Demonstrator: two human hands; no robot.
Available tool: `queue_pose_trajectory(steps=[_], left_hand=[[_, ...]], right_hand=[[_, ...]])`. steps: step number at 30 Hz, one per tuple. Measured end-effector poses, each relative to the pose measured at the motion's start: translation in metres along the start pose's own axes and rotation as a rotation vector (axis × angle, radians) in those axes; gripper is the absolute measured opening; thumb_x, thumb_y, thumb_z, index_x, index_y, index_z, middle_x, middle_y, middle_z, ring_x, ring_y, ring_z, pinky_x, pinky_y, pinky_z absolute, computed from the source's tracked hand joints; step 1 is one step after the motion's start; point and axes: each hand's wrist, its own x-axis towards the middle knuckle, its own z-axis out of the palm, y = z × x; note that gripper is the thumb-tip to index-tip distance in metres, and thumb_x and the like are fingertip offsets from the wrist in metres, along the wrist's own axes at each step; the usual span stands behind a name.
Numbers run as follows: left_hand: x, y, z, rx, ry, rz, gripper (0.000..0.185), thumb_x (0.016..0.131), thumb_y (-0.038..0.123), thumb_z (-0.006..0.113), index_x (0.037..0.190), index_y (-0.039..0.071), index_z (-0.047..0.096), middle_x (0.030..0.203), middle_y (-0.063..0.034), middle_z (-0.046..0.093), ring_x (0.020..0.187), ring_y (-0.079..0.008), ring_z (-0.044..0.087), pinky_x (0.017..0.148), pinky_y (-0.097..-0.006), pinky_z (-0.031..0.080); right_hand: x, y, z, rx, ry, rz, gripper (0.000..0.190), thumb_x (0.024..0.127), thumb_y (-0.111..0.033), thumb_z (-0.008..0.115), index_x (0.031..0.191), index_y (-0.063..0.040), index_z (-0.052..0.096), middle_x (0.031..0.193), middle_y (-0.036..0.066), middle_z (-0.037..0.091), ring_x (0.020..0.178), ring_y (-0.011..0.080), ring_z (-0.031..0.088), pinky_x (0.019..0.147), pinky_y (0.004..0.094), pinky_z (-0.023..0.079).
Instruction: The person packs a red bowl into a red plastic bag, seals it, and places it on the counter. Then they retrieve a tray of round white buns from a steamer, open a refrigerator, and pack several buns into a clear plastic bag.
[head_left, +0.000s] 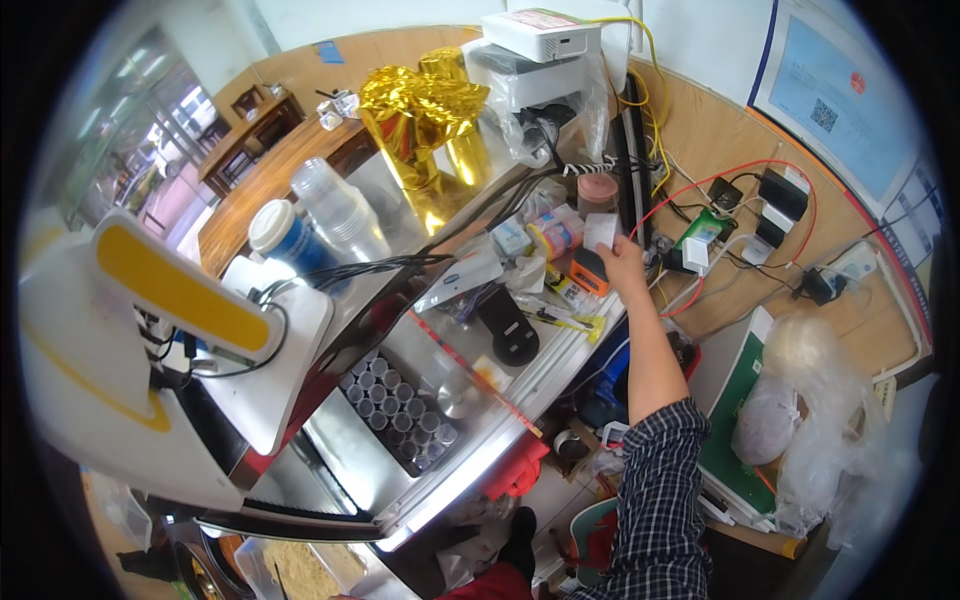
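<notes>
My right hand (625, 264) reaches to the far right end of the counter, its fingers pinching a white paper slip (601, 229). Directly below the slip sits a small orange and black device (590, 273), which looks like a portable label printer. The hand covers its right side, so whether the slip is still joined to it cannot be told. A pink-lidded jar (597, 193) stands just behind the slip. Plastic packets (556, 229) and crumpled tissue (527, 274) lie to its left. My left hand is out of view.
A black stand (508, 327) lies on the steel counter near a rack of small lidded cups (394, 401). Gold foil (424, 112), stacked plastic cups (341, 210) and a blue paper cup (289, 232) stand on the upper shelf. Cables and chargers (780, 202) hang at right.
</notes>
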Motion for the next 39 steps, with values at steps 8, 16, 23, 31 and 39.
queue_pose_trajectory(steps=[8, 16, 23, 31, 39], left_hand=[[0.02, 0.02, 0.015, -0.016, -0.057, -0.047, 0.017, 0.107, 0.018, 0.062, 0.11, 0.003, 0.068, 0.099, -0.0075, 0.073, 0.086, -0.0126, 0.061, 0.08, -0.0278, 0.05], [0.029, 0.019, 0.015, 0.004, -0.066, -0.094, 0.014, 0.107, 0.016, 0.061, 0.109, 0.004, 0.067, 0.101, -0.0078, 0.073, 0.086, -0.0124, 0.062, 0.079, -0.0269, 0.05], [0.024, 0.01, 0.012, 0.054, -0.094, -0.087, 0.017, 0.108, 0.017, 0.059, 0.112, 0.002, 0.066, 0.103, -0.0085, 0.072, 0.092, -0.015, 0.064, 0.082, -0.0283, 0.051], [0.067, 0.032, 0.045, 0.087, -0.422, 0.258, 0.025, 0.105, 0.01, 0.06, 0.126, -0.002, 0.068, 0.124, -0.0139, 0.072, 0.117, -0.0209, 0.068, 0.102, -0.0336, 0.052], [0.066, -0.012, 0.033, -0.859, -0.382, -0.063, 0.048, 0.112, 0.032, 0.051, 0.147, -0.001, 0.054, 0.133, -0.0152, 0.066, 0.121, -0.0222, 0.064, 0.102, -0.038, 0.052]], right_hand=[[-0.034, -0.023, 0.001, 0.141, -0.129, -0.074, 0.016, 0.108, -0.014, 0.061, 0.098, -0.001, 0.063, 0.086, -0.004, 0.063, 0.081, 0.002, 0.054, 0.07, 0.0212, 0.044], [-0.038, -0.022, -0.012, 0.172, -0.136, -0.038, 0.017, 0.109, -0.015, 0.059, 0.105, -0.001, 0.067, 0.097, 0.0, 0.071, 0.087, 0.0041, 0.061, 0.077, 0.0227, 0.049], [-0.096, -0.068, -0.001, 0.373, -0.26, -0.012, 0.018, 0.108, -0.011, 0.059, 0.118, 0.002, 0.065, 0.108, 0.005, 0.074, 0.099, 0.0094, 0.067, 0.089, 0.0266, 0.052], [-0.304, -0.162, 0.048, 0.491, -0.524, 0.165, 0.038, 0.103, 0.0, 0.06, 0.14, 0.005, 0.057, 0.126, 0.01, 0.071, 0.114, 0.0139, 0.066, 0.098, 0.0298, 0.052], [-0.537, -0.242, 0.13, 0.774, -0.993, 0.496, 0.046, 0.104, 0.002, 0.059, 0.149, 0.004, 0.049, 0.122, 0.011, 0.073, 0.109, 0.0137, 0.068, 0.095, 0.0288, 0.054]])
